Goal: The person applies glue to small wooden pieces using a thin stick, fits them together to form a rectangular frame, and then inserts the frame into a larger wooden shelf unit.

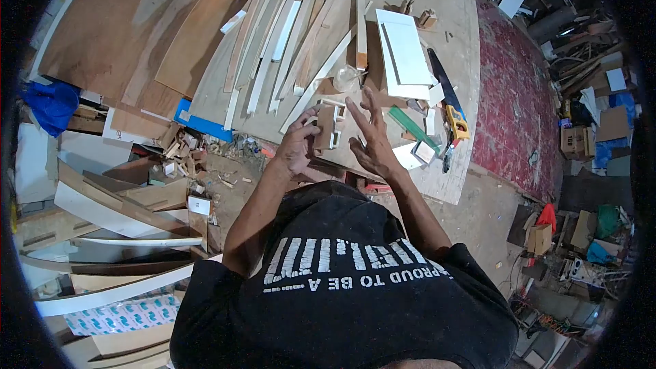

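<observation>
Tan block (326, 126), black white-lettered shirt (342, 301), red floor (519, 109).

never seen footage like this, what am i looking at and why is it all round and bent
There is no machine here: a person works with two bare hands. The single picture comes from a camera worn on the head, looking forward and down, so the person's own black T-shirt fills the bottom. The wide lens bends the edges. The left hand holds a small wooden piece with white edges. The right hand is open beside it, fingers spread; whether it touches the piece is unclear. Beneath the hands is a plywood worktable strewn with long wooden strips, a white panel and a yellow tool.
</observation>
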The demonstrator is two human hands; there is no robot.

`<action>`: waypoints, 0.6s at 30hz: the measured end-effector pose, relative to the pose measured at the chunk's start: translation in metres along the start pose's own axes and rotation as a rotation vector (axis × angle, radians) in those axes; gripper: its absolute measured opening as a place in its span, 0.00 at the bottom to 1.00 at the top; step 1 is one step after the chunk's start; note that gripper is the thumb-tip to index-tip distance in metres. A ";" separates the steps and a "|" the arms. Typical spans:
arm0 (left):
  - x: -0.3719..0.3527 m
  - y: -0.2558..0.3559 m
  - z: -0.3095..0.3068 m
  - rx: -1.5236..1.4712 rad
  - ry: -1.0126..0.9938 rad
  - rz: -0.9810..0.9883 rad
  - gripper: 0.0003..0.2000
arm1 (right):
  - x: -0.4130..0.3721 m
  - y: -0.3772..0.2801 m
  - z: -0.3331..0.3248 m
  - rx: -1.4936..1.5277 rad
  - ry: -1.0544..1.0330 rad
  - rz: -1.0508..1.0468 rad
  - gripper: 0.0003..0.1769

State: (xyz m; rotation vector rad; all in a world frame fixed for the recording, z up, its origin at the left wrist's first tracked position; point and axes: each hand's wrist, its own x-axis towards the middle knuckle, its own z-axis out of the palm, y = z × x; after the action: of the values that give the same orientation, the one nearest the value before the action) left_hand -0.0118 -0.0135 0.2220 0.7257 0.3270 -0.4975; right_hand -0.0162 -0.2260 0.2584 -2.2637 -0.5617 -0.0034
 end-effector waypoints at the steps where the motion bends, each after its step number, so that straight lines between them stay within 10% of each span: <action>1: 0.000 0.001 -0.009 0.070 -0.056 -0.008 0.28 | 0.000 0.006 0.001 0.083 -0.020 0.058 0.51; 18: -0.013 -0.010 -0.015 0.128 -0.134 -0.117 0.25 | -0.013 0.018 0.013 0.875 -0.137 0.142 0.43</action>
State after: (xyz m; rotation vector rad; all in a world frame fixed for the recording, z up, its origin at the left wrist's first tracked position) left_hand -0.0299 -0.0057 0.2121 0.7960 0.2137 -0.6796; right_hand -0.0227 -0.2323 0.2341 -1.4439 -0.3646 0.3948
